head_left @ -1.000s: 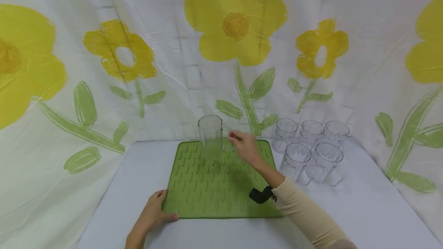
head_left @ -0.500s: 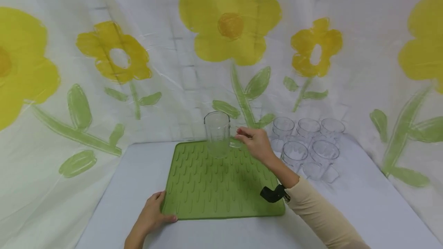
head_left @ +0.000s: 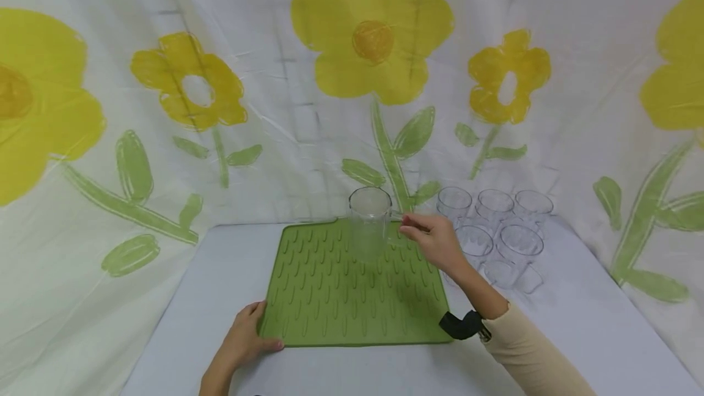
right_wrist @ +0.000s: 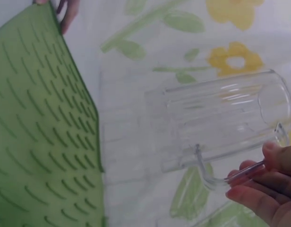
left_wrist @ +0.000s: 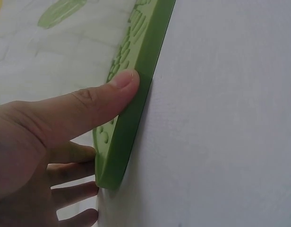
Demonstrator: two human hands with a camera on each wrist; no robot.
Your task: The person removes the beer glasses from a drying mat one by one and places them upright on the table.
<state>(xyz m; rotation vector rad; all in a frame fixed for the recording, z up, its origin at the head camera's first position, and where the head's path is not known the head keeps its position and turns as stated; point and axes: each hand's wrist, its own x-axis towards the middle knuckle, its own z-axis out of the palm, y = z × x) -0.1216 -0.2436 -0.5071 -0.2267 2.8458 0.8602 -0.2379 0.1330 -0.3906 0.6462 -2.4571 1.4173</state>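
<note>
My right hand [head_left: 434,240] grips the handle of a clear glass mug [head_left: 370,219], held upright over the back part of a green drying mat [head_left: 341,310]. In the right wrist view, fingers and thumb close around the handle of the mug [right_wrist: 226,123], whose base shows off the mat's edge there. My left hand [head_left: 242,335] rests at the mat's front left corner. In the left wrist view its thumb [left_wrist: 107,97] presses on the rim of the mat [left_wrist: 131,123], and the other fingers [left_wrist: 72,172] lie fairly straight against the side edge.
Several more clear glass mugs [head_left: 519,249] stand close together on the white table [head_left: 577,335], to the right of the mat. A white curtain [head_left: 291,157] with printed yellow flowers hangs right behind the table. A black band piece [head_left: 461,326] sticks out at the right wrist.
My right hand has carried the mug rightward above the mat, toward the other mugs. The left hand keeps its place at the mat's corner.
</note>
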